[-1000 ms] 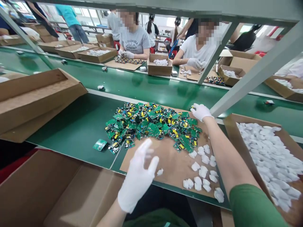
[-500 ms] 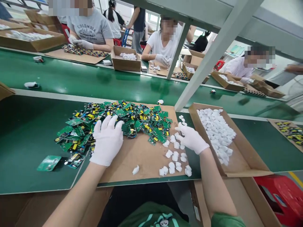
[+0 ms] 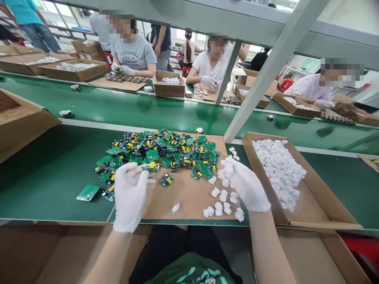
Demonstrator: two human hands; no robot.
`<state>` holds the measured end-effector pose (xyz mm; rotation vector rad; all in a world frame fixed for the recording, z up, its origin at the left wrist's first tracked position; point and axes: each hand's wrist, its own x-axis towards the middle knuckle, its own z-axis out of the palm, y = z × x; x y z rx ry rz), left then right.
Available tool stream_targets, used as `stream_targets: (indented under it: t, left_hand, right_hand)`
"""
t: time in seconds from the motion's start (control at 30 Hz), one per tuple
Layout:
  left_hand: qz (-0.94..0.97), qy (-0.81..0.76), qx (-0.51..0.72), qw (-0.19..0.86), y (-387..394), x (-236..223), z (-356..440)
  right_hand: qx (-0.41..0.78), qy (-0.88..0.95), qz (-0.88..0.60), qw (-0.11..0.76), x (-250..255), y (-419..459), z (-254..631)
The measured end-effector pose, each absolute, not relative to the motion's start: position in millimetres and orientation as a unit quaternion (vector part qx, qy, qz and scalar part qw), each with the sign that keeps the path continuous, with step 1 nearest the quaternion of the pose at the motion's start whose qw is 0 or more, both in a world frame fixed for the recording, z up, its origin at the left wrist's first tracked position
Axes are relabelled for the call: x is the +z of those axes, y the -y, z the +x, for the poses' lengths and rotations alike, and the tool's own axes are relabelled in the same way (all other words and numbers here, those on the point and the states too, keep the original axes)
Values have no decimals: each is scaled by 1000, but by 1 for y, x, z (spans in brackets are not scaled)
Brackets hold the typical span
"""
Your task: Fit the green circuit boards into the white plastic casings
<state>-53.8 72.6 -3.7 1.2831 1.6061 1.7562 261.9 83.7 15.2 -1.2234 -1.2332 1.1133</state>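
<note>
In the head view, a heap of green circuit boards (image 3: 177, 148) with yellow parts lies on a flat cardboard sheet (image 3: 189, 197). My left hand (image 3: 128, 199), in a white glove, is at the near left edge of the heap. Its fingers and thumb are closed on one circuit board (image 3: 153, 167). One loose board (image 3: 166, 180) lies just to the right of that hand. My gloved right hand (image 3: 250, 185) pinches at the small white pieces (image 3: 223, 195) on the sheet's right side; white on white blurs what is between its fingertips.
Right of my right hand stands a cardboard box (image 3: 322, 197) of white pieces. Another carton (image 3: 23, 122) juts in at left. A slanted metal post (image 3: 266, 75) rises beyond the sheet. Across the green conveyor belt (image 3: 133, 108), several co-workers sit with boxes.
My left hand has drawn back from the heap and closed on a board. A loose board now shows on the bare cardboard. My right hand's fingers have come together. The view has shifted left.
</note>
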Motion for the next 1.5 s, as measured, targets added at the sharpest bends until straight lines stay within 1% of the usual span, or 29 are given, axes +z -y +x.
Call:
stream_targets:
  t: [0.03,0.07,0.1,0.13,0.27,0.33,0.4,0.5,0.6,0.77,0.83,0.9,1.0,1.07,1.13,1.23,1.4,1.5]
  left_hand:
    - [390,-541,669,329,-63,-2,-50]
    - [328,-499,674,435,-53,0,-46]
    - [267,-468,670,510,-45,1,-41]
    - [213,-446,663,562,-37,1,-36]
    - [58,-386,605,694,-13,-5,-14]
    - [35,-348,573,741,-4,-7,-7]
    - [54,-314,553,769,4,-8,-2]
    - [116,-285,541,782,10,-4,1]
    - [152,-281,532,784,10,2,7]
    - [107,-278,518,802,3,9,19]
    - [111,-291,509,803,2,10,21]
    - [158,-333,504,781,3,10,21]
    - [261,-448,481,707,5,9,21]
    - [289,-492,473,672,6,8,21]
    - [278,-464,493,681,8,8,20]
    - [234,-380,537,716,11,8,18]
    - [250,-400,532,703,13,3,17]
    - [274,-360,556,697,14,0,18]
  right_hand:
    - [513,466,-490,529,17,-78,254]
    - [549,432,-480,531,19,-72,245]
    - [570,417,-478,523,20,-67,237]
    - [585,414,-474,512,21,-63,230]
    - [621,449,-419,487,20,-52,213]
    - [627,456,-388,498,15,-48,209]
    - [633,451,-357,518,7,-44,207]
    - [641,438,-331,537,-4,-35,203]
    - [633,433,-337,547,-9,-27,200]
    - [593,442,-391,547,-8,-19,198]
    - [591,451,-401,535,-7,-17,199]
    - [595,464,-403,518,-5,-15,199]
    - [608,468,-395,505,-1,-10,195]
    - [633,467,-372,493,2,-6,190]
    - [657,466,-354,475,4,-4,186]
    - [658,456,-373,469,4,-4,184]
    - [639,444,-421,466,3,-4,189]
    - [646,428,-425,467,4,-2,190]
